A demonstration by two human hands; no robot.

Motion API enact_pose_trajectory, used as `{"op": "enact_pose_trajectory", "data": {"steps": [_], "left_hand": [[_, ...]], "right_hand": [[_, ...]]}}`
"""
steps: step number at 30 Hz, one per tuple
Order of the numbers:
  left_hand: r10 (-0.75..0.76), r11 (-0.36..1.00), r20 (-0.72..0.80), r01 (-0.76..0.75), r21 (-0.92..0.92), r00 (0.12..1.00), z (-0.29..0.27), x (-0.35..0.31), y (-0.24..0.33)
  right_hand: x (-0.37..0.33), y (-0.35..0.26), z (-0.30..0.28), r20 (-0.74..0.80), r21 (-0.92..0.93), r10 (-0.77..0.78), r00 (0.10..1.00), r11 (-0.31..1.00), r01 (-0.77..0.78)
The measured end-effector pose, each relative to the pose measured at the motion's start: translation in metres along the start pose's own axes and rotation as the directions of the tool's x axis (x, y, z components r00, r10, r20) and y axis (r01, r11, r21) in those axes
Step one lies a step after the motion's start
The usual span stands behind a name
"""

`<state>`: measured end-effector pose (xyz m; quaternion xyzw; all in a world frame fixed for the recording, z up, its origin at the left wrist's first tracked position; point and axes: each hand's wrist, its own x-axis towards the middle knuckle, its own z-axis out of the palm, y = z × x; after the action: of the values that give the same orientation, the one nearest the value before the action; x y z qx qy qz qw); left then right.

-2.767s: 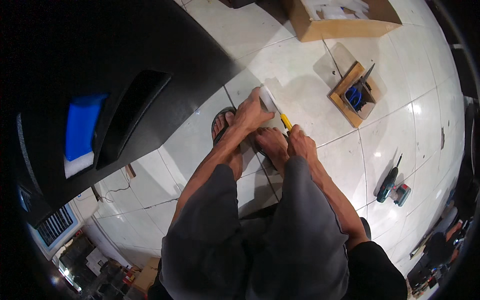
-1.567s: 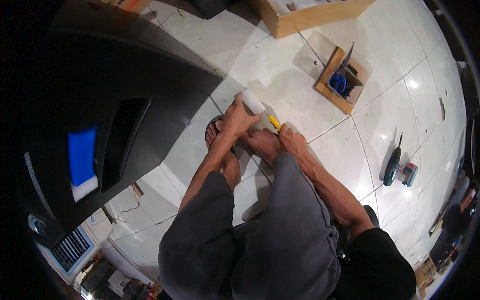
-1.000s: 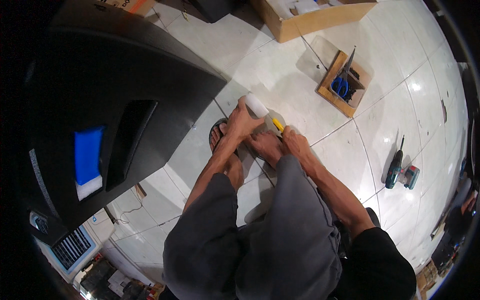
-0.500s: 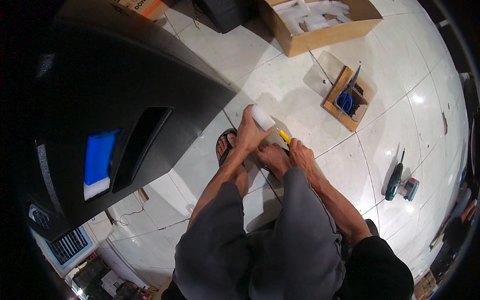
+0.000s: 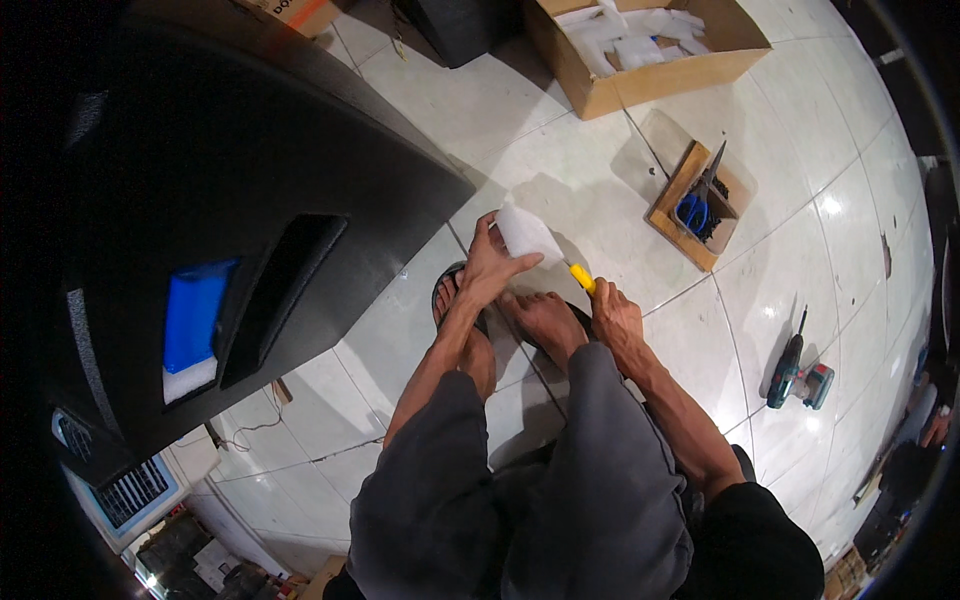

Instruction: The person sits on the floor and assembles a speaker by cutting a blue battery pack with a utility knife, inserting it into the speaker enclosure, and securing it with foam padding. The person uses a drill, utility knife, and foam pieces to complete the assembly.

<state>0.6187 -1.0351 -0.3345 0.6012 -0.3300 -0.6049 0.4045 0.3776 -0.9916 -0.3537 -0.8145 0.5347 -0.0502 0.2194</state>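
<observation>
My left hand is closed round a white block of soft foam or wadding, thumb along its near side and fingers behind it. In my right hand is a yellow utility knife, gripped by its handle. The knife's thin metal end points at the lower right corner of the block; whether it touches or enters the foam I cannot tell. Both hands are low over the floor, just above my sandalled feet.
To the left stands a large black cabinet with slots, one holding blue and white material. A cardboard box of white pieces lies ahead. Right of my hands are a wooden-edged tray with blue-handled scissors and black bits, and a cordless drill.
The foam block has turned in my left hand, so a broader face shows now. My right hand and the knife have shifted slightly right and nearer to me.
</observation>
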Motion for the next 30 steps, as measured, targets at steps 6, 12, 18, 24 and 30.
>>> {"op": "enact_pose_trajectory", "data": {"steps": [6, 12, 18, 24, 30], "left_hand": [[0.039, 0.999, 0.044, -0.037, -0.04, 0.998, -0.005, -0.003, 0.008], [0.053, 0.99, 0.024, -0.05, -0.13, 0.998, -0.008, 0.0, 0.002], [-0.048, 0.836, 0.056, 0.071, -0.543, 0.997, -0.019, 0.003, -0.018], [-0.046, 0.703, 0.08, 0.089, -0.706, 0.996, -0.005, -0.006, 0.003], [-0.141, 0.853, -0.072, 0.085, -0.515, 0.987, 0.01, -0.01, 0.027]], "right_hand": [[0.009, 0.007, 0.002, -0.077, -0.049, -0.049, 0.996, 0.998, 0.046], [0.005, 0.008, -0.005, -0.12, -0.128, -0.114, 0.986, 0.987, 0.098], [0.013, 0.008, -0.016, -0.164, -0.115, -0.169, 0.972, 0.982, 0.151], [0.015, 0.011, -0.02, -0.155, -0.162, -0.194, 0.969, 0.972, 0.169], [0.016, 0.004, -0.021, -0.143, -0.212, -0.21, 0.967, 0.961, 0.177]]}}
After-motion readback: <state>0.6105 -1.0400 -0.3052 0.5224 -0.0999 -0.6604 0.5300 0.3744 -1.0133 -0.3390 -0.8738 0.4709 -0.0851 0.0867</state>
